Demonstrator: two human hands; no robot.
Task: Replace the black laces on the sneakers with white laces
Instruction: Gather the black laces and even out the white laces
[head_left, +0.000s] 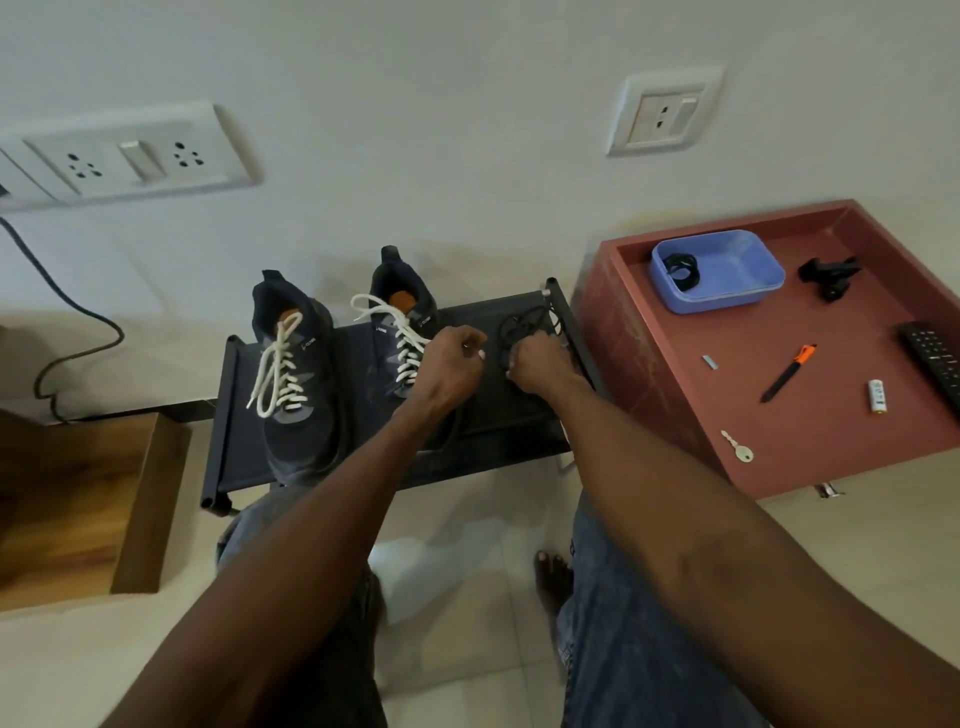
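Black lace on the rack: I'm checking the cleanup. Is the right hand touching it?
Touching. The head view shows the right hand with fingers curled onto the coiled black lace.

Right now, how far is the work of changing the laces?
Nearly done. Both sneakers, the left sneaker and the right sneaker, already carry white laces. In hand: the left hand and the right hand are bunching a black lace on the rack. Left: putting it away; another black lace seems to lie in the blue tray.
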